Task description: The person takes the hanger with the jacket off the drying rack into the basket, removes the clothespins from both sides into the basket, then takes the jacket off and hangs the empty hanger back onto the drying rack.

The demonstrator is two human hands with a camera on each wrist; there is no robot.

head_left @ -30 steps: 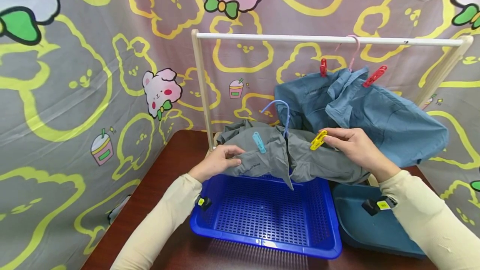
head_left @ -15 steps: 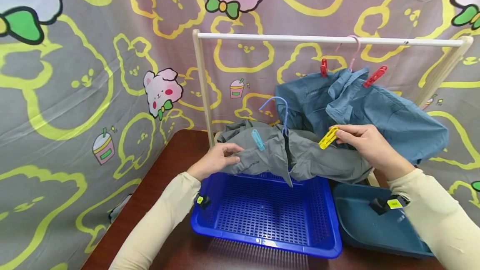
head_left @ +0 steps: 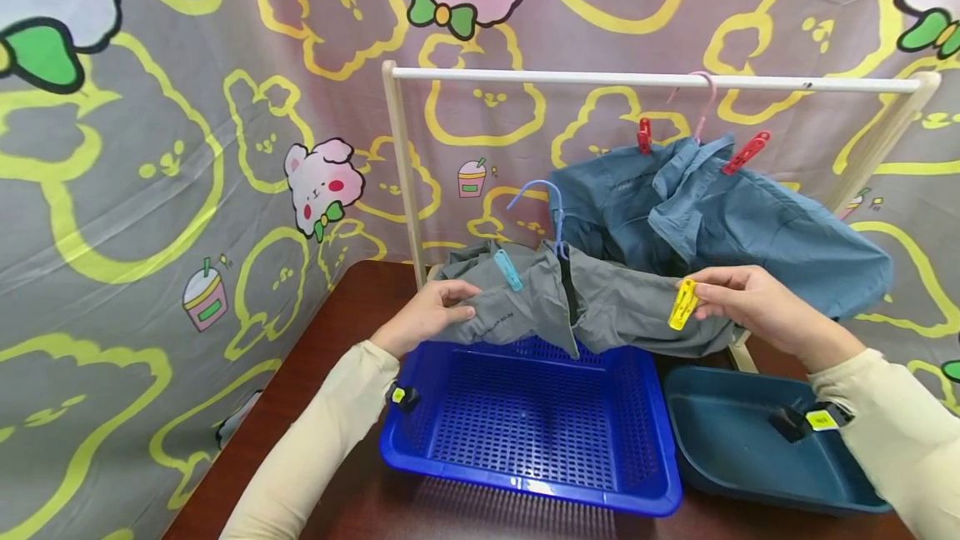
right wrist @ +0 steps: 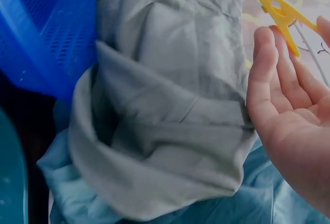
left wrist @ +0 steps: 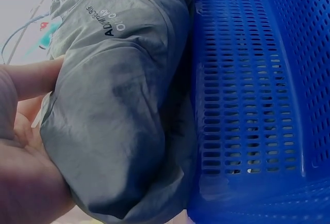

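My left hand (head_left: 423, 317) pinches the left shoulder end of a grey shirt (head_left: 622, 298), thumb in front and fingers behind the cloth. A blue hanger (head_left: 558, 215) sticks out of the collar, its hook free of any bar. A light-blue clothespin (head_left: 507, 270) sits on the shirt's left side. My right hand (head_left: 765, 307) pinches a yellow clothespin (head_left: 682, 305) by its handles, near the right shoulder. In the right wrist view, this yellow clothespin (right wrist: 283, 15) shows beside the grey fabric (right wrist: 196, 74), apparently not gripping it.
Below the shirt stands a blue perforated basket (head_left: 525, 486). A dark teal tray (head_left: 757, 432) is to its right. Behind, a rack with a white bar (head_left: 562, 76) carries a blue shirt (head_left: 772, 232) on a pink hanger (head_left: 705, 102), with two red clothespins (head_left: 746, 152).
My right hand has moved right along the shirt with the yellow clothespin, which now stands more upright. The blue hanger's hook and the light-blue clothespin have shifted left and slightly up. My left hand keeps its hold.
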